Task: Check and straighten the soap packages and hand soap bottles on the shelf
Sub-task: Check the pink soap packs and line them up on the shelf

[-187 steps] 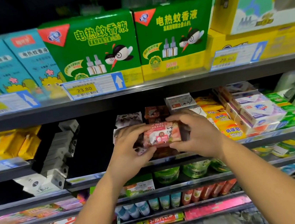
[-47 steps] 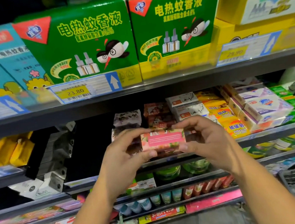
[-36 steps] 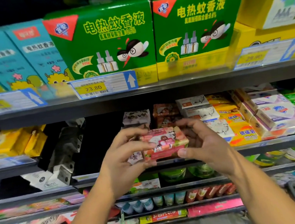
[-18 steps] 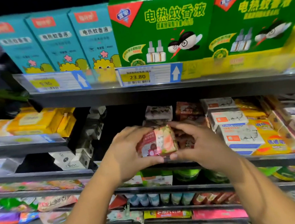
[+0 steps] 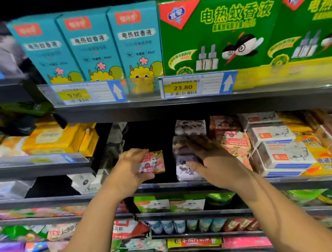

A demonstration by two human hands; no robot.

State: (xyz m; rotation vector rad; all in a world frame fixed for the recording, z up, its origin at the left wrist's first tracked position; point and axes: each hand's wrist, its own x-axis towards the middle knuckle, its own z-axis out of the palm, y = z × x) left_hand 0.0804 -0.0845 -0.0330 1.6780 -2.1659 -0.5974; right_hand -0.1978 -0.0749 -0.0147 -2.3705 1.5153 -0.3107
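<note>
A small pink soap package (image 5: 152,162) with a printed picture is gripped by my left hand (image 5: 129,172), fingers over its top and thumb under it, in front of a dark gap on the middle shelf (image 5: 164,185). My right hand (image 5: 211,158) is apart from it, fingers straight and spread, in front of a stack of brown-and-white soap packs (image 5: 189,127). Right of that stack stand pink-red soap packs (image 5: 236,140) and white boxed soaps (image 5: 283,153).
Yellow soap packs (image 5: 320,161) lie at the far right. Teal boxes (image 5: 92,44) and green mosquito-liquid boxes (image 5: 218,29) fill the shelf above, with price tags (image 5: 183,87) on its rail. White boxes (image 5: 84,182) lean at the left. Lower shelves hold bottles and packets.
My right hand has let go of the pink package and moved right with its fingers spread. My left hand has carried the package left toward the dark gap. The view has swung left.
</note>
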